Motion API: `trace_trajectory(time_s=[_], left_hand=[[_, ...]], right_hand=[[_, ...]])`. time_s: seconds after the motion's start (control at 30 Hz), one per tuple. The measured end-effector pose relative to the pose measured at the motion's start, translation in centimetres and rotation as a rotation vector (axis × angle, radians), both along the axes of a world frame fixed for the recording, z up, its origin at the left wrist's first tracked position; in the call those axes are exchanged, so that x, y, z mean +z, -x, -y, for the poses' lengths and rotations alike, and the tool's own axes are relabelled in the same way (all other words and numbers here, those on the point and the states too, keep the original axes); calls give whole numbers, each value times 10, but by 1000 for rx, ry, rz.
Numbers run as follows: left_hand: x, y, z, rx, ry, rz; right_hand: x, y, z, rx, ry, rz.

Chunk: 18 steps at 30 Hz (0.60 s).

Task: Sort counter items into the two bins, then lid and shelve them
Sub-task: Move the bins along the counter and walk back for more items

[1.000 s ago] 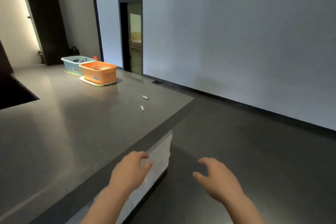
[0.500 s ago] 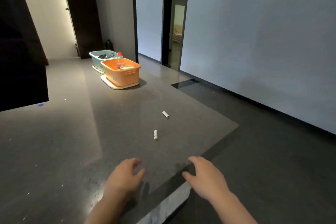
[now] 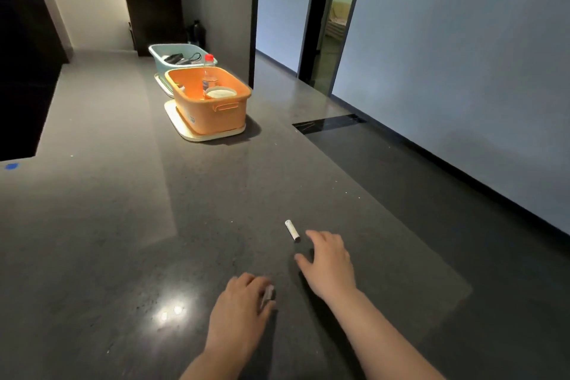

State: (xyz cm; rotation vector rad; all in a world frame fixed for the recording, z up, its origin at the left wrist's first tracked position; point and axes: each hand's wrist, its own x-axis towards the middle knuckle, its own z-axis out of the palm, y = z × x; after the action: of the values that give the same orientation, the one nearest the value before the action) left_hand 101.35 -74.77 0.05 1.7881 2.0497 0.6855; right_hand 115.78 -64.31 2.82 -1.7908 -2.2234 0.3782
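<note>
Beside right hand (image 3: 328, 262), battery (image 3: 292, 230) lengthwise away.

Both hands lay low over the near part of the worktop (image 3: 123, 225). The left hand (image 3: 240, 308) was nearer, with one battery (image 3: 267, 296) at its fingertips, blurred. The right hand (image 3: 330, 265) sat just beyond and right of it. A second battery (image 3: 292, 230) lay on the worktop just left of the right hand's fingertips, apart from them. Far beyond both hands, slightly left, stood a bin (image 3: 212, 102) on a lid (image 3: 197, 133), with a bottle (image 3: 209, 77) and a tub (image 3: 220, 92) in it. Another bin (image 3: 160, 55) stood just behind it, holding cables (image 3: 182, 58).
</note>
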Motion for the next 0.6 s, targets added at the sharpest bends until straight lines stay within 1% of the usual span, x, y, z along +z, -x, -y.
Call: trace_trajectory(time_s=[0.07, 0.13, 0.27, 0.43, 0.6], left_hand=[[-1, 1, -2, 35, -10, 21], [-4, 4, -5, 52, -4, -1], [-4, 10, -22, 56, 76, -61], [-5, 3, -44, 106, 71, -23], [10, -31, -79, 196, 7, 11]], right_hand=[[-5, 17, -25, 12, -9, 4], [-9, 32, -44, 18, -13, 19], [-23, 38, -59, -6, -54, -4], [-32, 17, -70, 64, -58, -24], [-14, -33, -92, 99, -68, -198]])
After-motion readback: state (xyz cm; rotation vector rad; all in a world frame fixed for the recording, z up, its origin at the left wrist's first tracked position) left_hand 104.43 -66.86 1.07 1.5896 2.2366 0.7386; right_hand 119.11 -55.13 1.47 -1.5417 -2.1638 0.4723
